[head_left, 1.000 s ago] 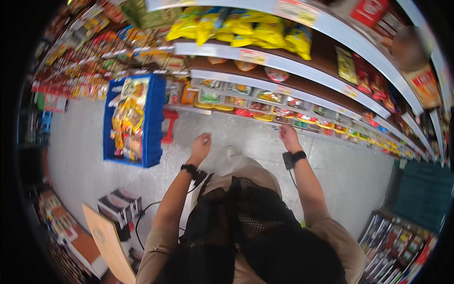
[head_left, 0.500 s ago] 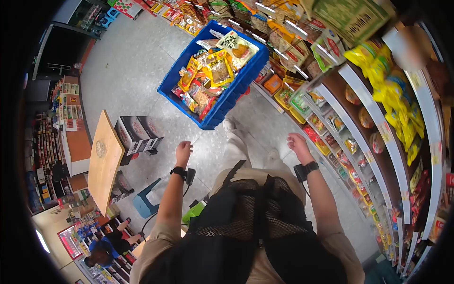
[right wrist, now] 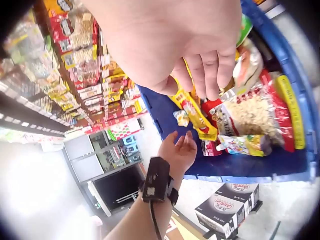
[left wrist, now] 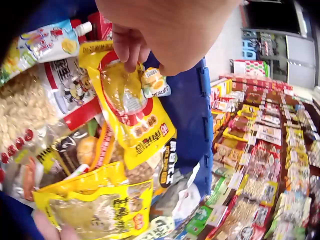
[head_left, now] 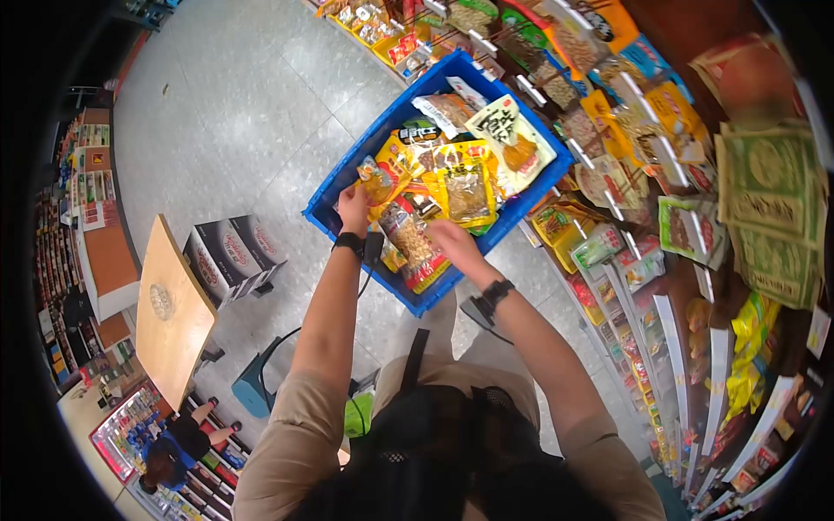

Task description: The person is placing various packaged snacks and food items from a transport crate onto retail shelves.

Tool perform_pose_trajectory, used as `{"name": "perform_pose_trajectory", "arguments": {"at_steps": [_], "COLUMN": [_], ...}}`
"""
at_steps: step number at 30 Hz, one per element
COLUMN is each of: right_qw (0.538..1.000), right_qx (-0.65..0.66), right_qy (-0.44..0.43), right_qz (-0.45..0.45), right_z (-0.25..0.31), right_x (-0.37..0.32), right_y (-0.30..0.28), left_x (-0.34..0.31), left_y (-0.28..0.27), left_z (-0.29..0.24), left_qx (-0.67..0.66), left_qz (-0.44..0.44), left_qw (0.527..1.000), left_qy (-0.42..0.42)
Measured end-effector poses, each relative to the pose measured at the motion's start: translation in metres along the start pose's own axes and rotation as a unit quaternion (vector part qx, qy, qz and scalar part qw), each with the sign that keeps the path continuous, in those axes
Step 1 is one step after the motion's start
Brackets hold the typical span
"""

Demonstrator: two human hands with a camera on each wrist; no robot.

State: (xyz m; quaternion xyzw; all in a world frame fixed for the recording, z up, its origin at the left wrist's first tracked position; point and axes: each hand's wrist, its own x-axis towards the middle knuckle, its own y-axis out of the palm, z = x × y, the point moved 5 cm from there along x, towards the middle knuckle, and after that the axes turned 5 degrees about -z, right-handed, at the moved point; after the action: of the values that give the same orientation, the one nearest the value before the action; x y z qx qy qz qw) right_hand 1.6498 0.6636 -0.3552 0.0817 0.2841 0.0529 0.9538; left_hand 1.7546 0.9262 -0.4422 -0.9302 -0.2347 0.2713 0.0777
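A blue crate (head_left: 317,208) holds a jumble of snack packets. Over its left side is my left hand (head_left: 353,210), its fingertips at the top of a long yellow packet (left wrist: 135,107). A small white-and-yellow sachet (left wrist: 156,84) lies beside those fingers. My right hand (head_left: 456,246) is over the near right part of the crate, palm down with fingers extended. Near it are a red-edged bag of pale nuts (head_left: 408,239) and a yellow packet with a clear window (head_left: 466,187). A white pouch (head_left: 517,148) lies toward the far right corner; a spouted pouch (left wrist: 47,42) shows in the left wrist view.
Shelves of hanging snack bags (head_left: 643,113) line the right side. At left stand a wooden tabletop (head_left: 178,321), a dark printed carton (head_left: 234,260) and a blue-green stool (head_left: 254,386). Another person (head_left: 178,451) is far off at lower left.
The view has turned left from the shelves to the crate, which is now closer. Both hands have moved forward from above the floor to over the packets in it.
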Motion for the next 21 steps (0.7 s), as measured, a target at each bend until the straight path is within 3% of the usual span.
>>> {"name": "perform_pose_trajectory", "arguments": {"at_steps": [3, 7, 11, 13, 16, 17, 21], "right_qw": [0.994, 0.998, 0.999, 0.996, 0.964, 0.966, 0.985], "right_qx": [-0.03, -0.031, -0.01, 0.051, 0.208, 0.193, 0.054], "right_qy": [-0.101, -0.047, 0.005, 0.056, 0.161, 0.164, 0.072], "right_qz": [-0.031, -0.021, -0.035, -0.046, 0.043, 0.059, 0.145], "right_z": [0.029, 0.019, 0.017, 0.029, 0.056, 0.056, 0.053], "right_x": [0.059, 0.099, 0.081, 0.055, -0.005, -0.022, -0.1], "right_y": [0.044, 0.069, 0.06, 0.05, 0.041, 0.034, -0.003], "left_x": [0.033, 0.032, -0.038, -0.09, -0.188, -0.219, -0.321], "left_y": [0.019, 0.025, 0.005, -0.013, -0.028, -0.03, -0.036], "left_z": [0.0, -0.001, -0.035, -0.062, -0.129, -0.143, -0.136], "left_qx": [-0.037, -0.09, -0.041, 0.069, 0.209, 0.237, 0.261], "left_qz": [0.1, 0.132, 0.147, 0.157, 0.136, 0.128, 0.167], "left_qw": [0.991, 0.984, 0.987, 0.974, 0.898, 0.854, 0.844], "left_qy": [-0.083, -0.073, 0.04, 0.148, 0.363, 0.444, 0.438]}}
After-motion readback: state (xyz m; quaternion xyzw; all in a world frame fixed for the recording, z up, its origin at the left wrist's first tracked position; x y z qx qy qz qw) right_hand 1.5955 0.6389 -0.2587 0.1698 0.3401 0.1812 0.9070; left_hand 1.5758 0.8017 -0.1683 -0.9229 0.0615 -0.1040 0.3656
